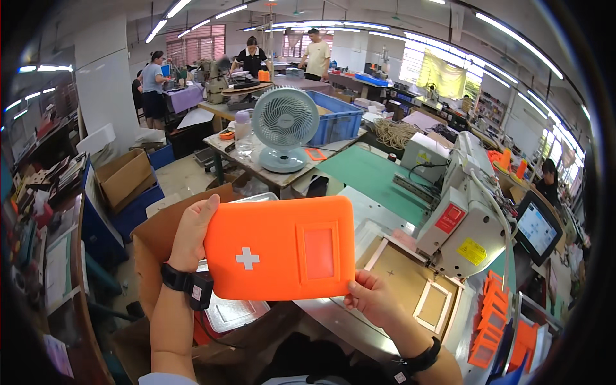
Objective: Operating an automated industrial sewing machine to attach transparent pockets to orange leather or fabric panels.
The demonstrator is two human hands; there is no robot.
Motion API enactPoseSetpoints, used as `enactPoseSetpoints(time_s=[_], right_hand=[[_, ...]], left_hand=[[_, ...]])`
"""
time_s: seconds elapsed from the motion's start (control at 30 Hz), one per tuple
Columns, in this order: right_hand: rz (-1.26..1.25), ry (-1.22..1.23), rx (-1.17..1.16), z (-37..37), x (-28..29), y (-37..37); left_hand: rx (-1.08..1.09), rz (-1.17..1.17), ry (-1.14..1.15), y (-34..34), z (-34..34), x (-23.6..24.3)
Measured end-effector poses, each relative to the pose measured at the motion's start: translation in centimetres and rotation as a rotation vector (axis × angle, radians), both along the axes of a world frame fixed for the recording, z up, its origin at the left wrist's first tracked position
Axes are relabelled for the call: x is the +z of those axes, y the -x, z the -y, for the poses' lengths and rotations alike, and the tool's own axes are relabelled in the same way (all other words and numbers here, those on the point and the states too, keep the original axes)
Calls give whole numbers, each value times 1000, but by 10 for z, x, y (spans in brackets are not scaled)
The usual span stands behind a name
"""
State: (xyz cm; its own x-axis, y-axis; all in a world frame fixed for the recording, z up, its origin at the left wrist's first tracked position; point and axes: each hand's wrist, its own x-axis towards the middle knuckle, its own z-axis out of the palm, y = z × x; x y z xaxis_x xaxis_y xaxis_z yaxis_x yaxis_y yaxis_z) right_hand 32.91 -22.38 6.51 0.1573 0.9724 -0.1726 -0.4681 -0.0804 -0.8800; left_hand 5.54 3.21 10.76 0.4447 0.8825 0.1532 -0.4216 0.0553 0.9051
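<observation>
A bright orange first-aid case panel [276,276] with rounded corners is held up in front of me, its face turned toward me. It bears a pale cross on the left and a framed clear window on the right. My left hand [191,236] grips its left edge, thumb up at the top corner and the other fingers hidden behind. At its lower right corner, my right hand [377,300] pinches the edge between thumb and fingers. Behind my right hand lies a sewing template [401,273] with a pale frame, beneath the head of an industrial sewing machine [452,224].
Below the panel is a cardboard box [153,256] with a silvery tray [234,314]. A fan [285,122] and blue crate [340,125] stand on the table ahead. Orange window frames [491,321] hang at right near a screen [538,224]. Several people work farther back.
</observation>
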Motion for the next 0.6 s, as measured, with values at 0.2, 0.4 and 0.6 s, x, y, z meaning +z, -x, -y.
enactPoseSetpoints(time_s=[0.2,0.4,0.6], right_hand=[[-25,21,18,-7,-2,8],[-78,-8,33,-8,-8,10],[-378,-189,-33,-12,-13,16]], left_hand=[[56,-28,-56,11,1,3],[-1,-54,-147,19,-5,0],[15,13,-68,2,11,-4]])
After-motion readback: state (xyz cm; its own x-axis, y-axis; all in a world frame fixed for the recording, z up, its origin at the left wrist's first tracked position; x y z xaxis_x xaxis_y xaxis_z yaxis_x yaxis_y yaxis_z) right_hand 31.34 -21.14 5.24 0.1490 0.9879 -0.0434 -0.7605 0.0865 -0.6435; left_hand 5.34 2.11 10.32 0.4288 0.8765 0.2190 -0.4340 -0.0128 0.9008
